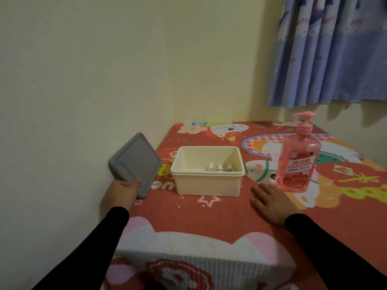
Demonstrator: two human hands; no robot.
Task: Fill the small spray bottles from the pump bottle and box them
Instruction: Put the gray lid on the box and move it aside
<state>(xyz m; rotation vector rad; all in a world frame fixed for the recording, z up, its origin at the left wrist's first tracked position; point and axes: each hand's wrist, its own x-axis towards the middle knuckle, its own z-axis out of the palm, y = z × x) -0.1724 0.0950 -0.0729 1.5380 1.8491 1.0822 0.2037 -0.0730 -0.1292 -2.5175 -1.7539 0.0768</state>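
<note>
A cream plastic box (pixel 207 187) stands uncovered in the middle of the red patterned surface. Inside, along its near wall, stand three small spray bottles (pixel 219 168); only their tops show. A tall pink pump bottle (pixel 297 162) stands to the right of the box. My left hand (pixel 123 192) grips the lower corner of a grey lid (pixel 136 162), which is tilted against the wall left of the box. My right hand (pixel 272 203) lies flat, palm down, on the surface just in front of the pump bottle.
The red cartoon-print cover (pixel 209 214) ends at a front edge close to me. A cream wall runs along the left and back. A blue curtain (pixel 330 51) hangs at the upper right.
</note>
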